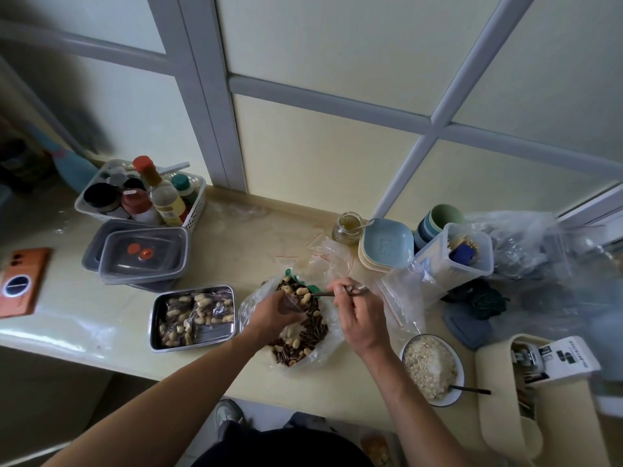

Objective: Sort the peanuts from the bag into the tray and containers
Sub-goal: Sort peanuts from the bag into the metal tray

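A crinkled clear plastic bag [328,345] lies open at the centre of the frame on the glossy cream counter [242,251]. It is full of pale peanuts in the shell [306,294] mixed with dark striped seeds [313,332]. The left hand [273,315] sits over the bag's mouth, fingers curled on its clear film. Just right of it, the right hand [362,318] pinches a thin metal utensil [355,290], its tip over the peanuts at the bag's top.

Left of the bag, a shiny rectangular steel tray [155,328] holds peanuts in small clear packets. Above the tray are stacked clear lidded plastic containers [145,261]. A white slotted basket of bottles [199,203] stands at upper left. A white bowl of oats [460,369] sits at lower right.
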The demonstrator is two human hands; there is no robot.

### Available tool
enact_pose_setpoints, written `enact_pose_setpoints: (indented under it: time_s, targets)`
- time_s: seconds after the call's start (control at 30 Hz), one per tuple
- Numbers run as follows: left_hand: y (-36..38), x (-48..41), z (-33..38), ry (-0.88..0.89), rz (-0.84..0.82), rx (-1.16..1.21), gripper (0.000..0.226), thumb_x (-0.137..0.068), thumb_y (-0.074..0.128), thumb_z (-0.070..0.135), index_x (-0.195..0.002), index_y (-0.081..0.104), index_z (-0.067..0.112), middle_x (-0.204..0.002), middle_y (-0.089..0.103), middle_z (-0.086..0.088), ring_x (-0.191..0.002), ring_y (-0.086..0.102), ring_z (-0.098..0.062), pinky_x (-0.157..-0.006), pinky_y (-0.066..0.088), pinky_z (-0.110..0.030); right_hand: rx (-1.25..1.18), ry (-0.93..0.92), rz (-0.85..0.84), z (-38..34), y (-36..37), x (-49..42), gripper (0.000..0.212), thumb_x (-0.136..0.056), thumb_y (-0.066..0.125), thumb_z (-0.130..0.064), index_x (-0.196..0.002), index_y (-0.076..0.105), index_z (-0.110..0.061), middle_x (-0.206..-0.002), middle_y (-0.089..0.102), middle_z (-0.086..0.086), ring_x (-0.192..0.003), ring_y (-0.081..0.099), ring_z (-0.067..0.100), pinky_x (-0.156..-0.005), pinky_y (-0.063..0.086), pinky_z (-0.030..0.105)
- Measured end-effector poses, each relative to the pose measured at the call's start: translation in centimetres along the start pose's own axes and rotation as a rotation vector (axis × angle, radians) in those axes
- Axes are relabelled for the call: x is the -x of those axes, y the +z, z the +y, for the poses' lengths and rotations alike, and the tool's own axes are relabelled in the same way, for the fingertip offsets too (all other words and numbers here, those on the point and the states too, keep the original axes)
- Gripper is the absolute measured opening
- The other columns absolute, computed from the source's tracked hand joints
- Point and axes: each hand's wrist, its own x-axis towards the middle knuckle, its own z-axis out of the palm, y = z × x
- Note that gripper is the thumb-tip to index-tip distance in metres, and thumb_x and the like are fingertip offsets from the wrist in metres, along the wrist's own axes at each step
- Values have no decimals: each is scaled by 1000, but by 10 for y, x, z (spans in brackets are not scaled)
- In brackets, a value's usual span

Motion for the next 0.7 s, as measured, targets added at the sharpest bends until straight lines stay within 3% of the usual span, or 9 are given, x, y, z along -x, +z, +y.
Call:
enact_pose_setpoints:
  time_s: [0.13, 0.27, 0.33, 0.43, 0.57, 0.7]
  targets:
    - [0, 0, -3, 38, -28, 4, 35, -75, 90, 26, -99, 65, 19, -94, 76, 2, -88, 73, -14, -89, 60, -42, 12, -35, -5, -7, -3, 1, 37, -107, 40, -29, -96, 72, -12, -83, 67, -8, -73, 62, 7, -69, 48, 19]
    - [4, -4, -5, 57, -28, -1, 41, -71, 91, 34, -100, 64, 24, -90, 76, 7, -85, 74, -11, -85, 60, -43, 46, -131, -38, -12, -5, 1, 34, -108, 42, -24, -98, 71, -10, -90, 69, -1, -79, 65, 17, -69, 53, 34]
    - [8, -8, -3, 65, -3, -74, 48, -66, 92, 42, -100, 61, 26, -85, 74, 9, -80, 71, -7, -76, 58, -30, 66, -179, -57, -15, -5, 3, 33, -108, 42, -25, -101, 71, -10, -90, 68, 2, -78, 66, 20, -66, 54, 37]
    - [12, -6, 6, 78, 47, -136, 54, -66, 93, 42, -102, 57, 22, -83, 67, 12, -76, 62, -3, -58, 38, -12, 118, -214, -65, -21, -2, 9, 29, -107, 44, -24, -105, 70, -12, -90, 65, 2, -72, 63, 20, -62, 54, 36]
    - [18, -1, 13, 85, 113, -198, 58, -70, 90, 38, -104, 48, 21, -83, 56, 13, -77, 55, -11, -54, 31, -15, 161, -231, -36, -26, 6, 17, 30, -109, 43, -26, -107, 70, -12, -93, 68, 2, -76, 66, 19, -64, 56, 34]
    - [24, 0, 10, 99, 167, -292, 60, -71, 87, 43, -111, 51, 17, -87, 60, 9, -78, 55, -14, -65, 38, -27, 182, -223, -17, -26, 9, 22, 35, -111, 39, -28, -106, 69, -10, -95, 69, 4, -79, 69, 22, -64, 58, 37]
